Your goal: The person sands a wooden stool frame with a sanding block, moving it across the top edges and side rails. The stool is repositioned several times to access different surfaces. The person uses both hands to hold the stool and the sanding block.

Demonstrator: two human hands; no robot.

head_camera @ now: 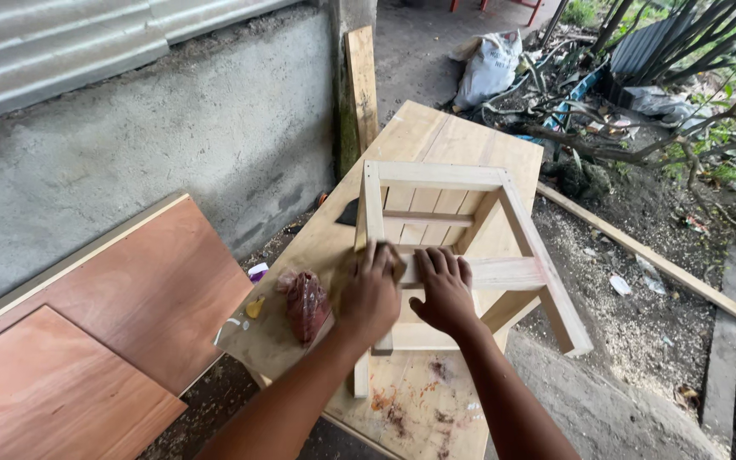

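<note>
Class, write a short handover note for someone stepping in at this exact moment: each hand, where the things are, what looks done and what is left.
Left hand: pressed on a sanding pad against the rail of the wooden stool frame.
Right hand: flat on the same rail, steadying it.
The frame lies on its side on the plywood worktable; a reddish rag lies left of it.
Done: frame assembled.
Left: cannot tell how much is sanded.

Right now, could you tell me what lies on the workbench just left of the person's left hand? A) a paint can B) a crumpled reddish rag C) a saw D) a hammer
B: a crumpled reddish rag lies on the plywood workbench, just left of the left hand resting on the wooden stool frame.
</note>
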